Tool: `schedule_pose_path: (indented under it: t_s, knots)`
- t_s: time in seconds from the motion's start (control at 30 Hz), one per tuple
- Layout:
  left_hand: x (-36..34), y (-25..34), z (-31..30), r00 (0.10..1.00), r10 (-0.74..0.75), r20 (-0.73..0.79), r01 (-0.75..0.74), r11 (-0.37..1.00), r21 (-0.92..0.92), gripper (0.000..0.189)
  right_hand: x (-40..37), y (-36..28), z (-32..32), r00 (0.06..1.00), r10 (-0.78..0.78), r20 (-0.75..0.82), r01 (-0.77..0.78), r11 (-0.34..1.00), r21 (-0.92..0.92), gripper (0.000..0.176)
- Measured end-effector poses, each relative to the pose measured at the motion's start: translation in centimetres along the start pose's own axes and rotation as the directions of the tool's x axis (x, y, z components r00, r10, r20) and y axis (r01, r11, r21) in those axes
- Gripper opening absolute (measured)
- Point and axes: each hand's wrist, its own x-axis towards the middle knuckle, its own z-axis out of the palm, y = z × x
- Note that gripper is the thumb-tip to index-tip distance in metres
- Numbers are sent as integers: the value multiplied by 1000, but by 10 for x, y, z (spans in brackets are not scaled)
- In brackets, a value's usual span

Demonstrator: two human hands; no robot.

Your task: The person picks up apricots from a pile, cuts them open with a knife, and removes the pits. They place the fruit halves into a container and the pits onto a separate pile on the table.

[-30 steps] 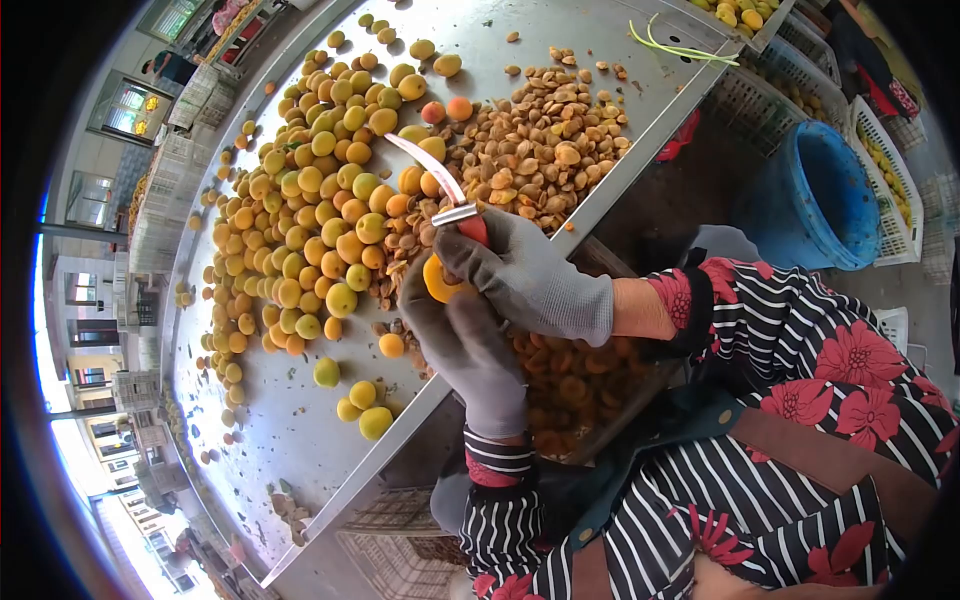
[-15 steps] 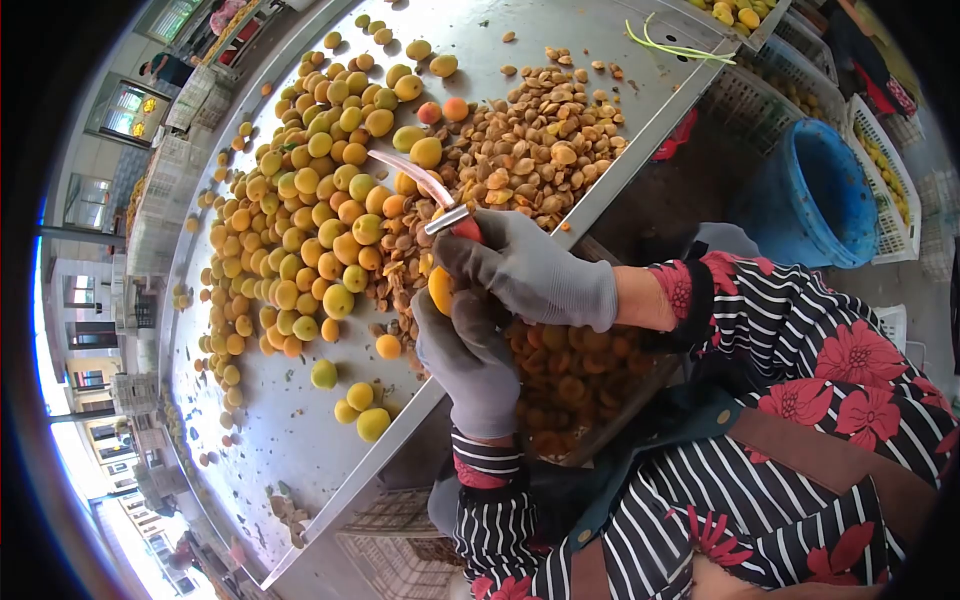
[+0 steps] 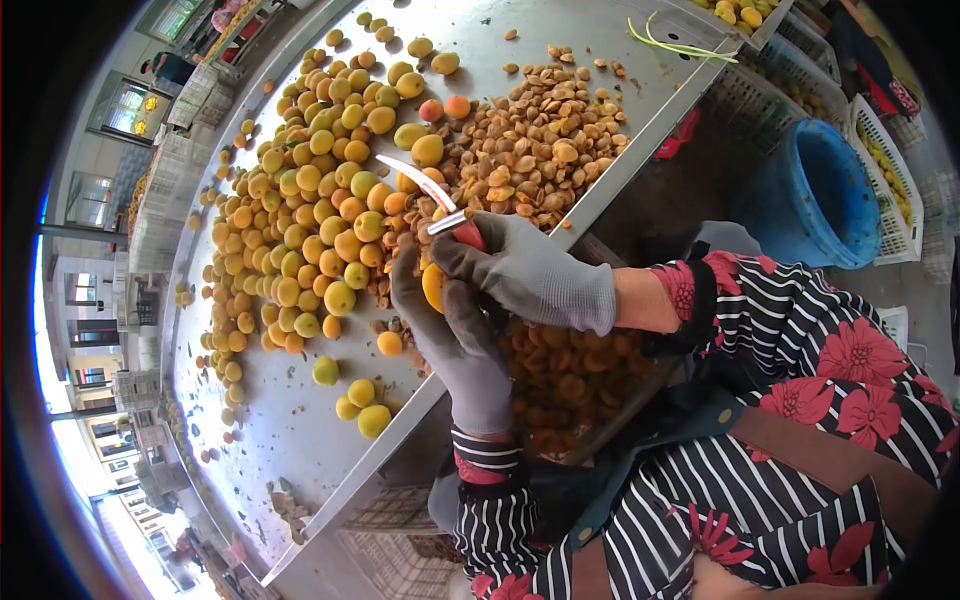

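Observation:
Both hands wear grey gloves. My left hand point(image 3: 455, 335) grips an orange apricot point(image 3: 433, 286) at the metal table's near edge. My right hand point(image 3: 525, 270) is closed on a red-handled knife point(image 3: 432, 198), its curved blade pointing up and left over the fruit. The right fingers touch the apricot from the right. A large heap of yellow and orange apricots point(image 3: 310, 200) covers the steel table point(image 3: 290, 440). A pile of brown pits point(image 3: 535, 145) lies beside it on the right.
A container of cut apricot halves point(image 3: 560, 385) sits below my hands, under the table edge. A blue bucket point(image 3: 815, 195) stands at the right, with white crates point(image 3: 885, 165) behind it. A few loose apricots point(image 3: 360, 405) lie near the table's front edge.
My left hand has slid up and left around the apricot, fingers reaching higher. The knife blade has tilted slightly, staying above the heap.

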Motion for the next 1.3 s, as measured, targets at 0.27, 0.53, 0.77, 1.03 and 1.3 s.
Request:
schedule_pose_path:
  t_s: [0.27, 0.53, 0.77, 1.03, 1.3]
  knots:
    - [14, 23, -17, 930, -353, 105, 366, 917, -158, 41, 10, -12, -7, 962, -274, 1, 268, 941, -204, 39]
    - [8, 9, -13, 867, -433, 245, 497, 773, -395, 34, 22, -47, -15, 939, -329, 102, 272, 891, 364, 41]
    - [-1, 11, -9, 818, -368, 442, 546, 739, -395, 34, 16, -57, -7, 961, -260, -100, 278, 913, 300, 43]
    - [-5, 20, 6, 830, -446, 336, 548, 764, -340, 33, 14, -53, -3, 930, -362, -68, 366, 894, 259, 32]
    - [-4, 12, 15, 894, -405, 193, 441, 871, -215, 26, 15, -38, 5, 932, -350, -95, 362, 881, 304, 32]
